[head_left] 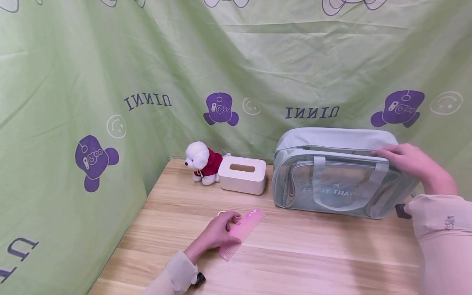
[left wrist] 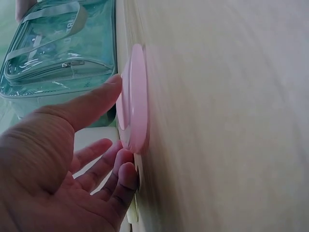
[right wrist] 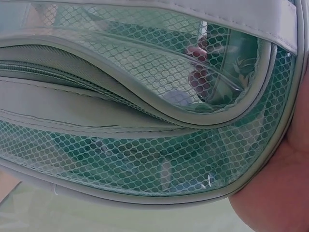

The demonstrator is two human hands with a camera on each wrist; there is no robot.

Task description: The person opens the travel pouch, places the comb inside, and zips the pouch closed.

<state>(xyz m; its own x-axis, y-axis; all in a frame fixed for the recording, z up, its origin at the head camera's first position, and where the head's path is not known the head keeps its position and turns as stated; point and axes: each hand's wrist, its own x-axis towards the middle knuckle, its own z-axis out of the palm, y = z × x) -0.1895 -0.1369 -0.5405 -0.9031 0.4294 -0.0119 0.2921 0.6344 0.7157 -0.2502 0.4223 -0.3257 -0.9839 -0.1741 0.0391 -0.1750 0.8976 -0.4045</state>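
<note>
My left hand (head_left: 217, 230) is at a pink comb (head_left: 248, 225) with fine teeth, low at the table's middle. Thumb and fingers curve about its two long edges and pinch it; in the left wrist view the thumb touches the pink comb (left wrist: 139, 99) and the fingertips meet its lower end. To the right stands a pale green see-through travel bag (head_left: 333, 182), its top gaping. My right hand (head_left: 414, 164) grips the bag's upper right edge, the thumb side hidden. Mesh and a zip show on the bag (right wrist: 159, 130) in the right wrist view.
A white toy dog (head_left: 199, 157) in a red top sits at the back left, beside a white tissue box (head_left: 243, 175). A small yellow ring (head_left: 221, 212) shows behind my left fingers. Behind the wooden table (head_left: 295, 246) hangs a green printed curtain (head_left: 258, 73).
</note>
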